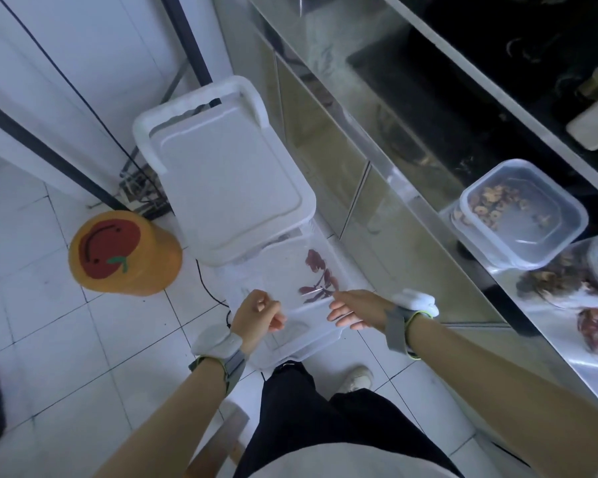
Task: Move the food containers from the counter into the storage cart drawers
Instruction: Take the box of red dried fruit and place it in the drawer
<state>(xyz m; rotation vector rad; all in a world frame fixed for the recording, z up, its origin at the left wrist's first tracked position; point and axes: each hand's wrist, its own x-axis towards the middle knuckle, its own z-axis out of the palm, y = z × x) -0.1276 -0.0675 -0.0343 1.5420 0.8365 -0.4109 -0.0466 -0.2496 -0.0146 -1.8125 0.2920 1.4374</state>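
— Where does the container stand?

— The lidded clear container (525, 215) of dried slices sits at the counter's (546, 322) front edge, with its long axis along that edge. It lies right of my right hand (351, 310), the nearer one.

— Grips?

— Right hand: fingers straight, holding nothing, over the pulled-out drawer (311, 343) of the storage cart (228, 174). Left hand (256, 313): fingers curled at the drawer's front left corner, nothing seen in it.

White tiles (42, 339) covered the floor. An orange tomato-faced stool (125, 253) stood near black-framed white panels (66, 63), opposite reflective cabinet doors (321, 146).
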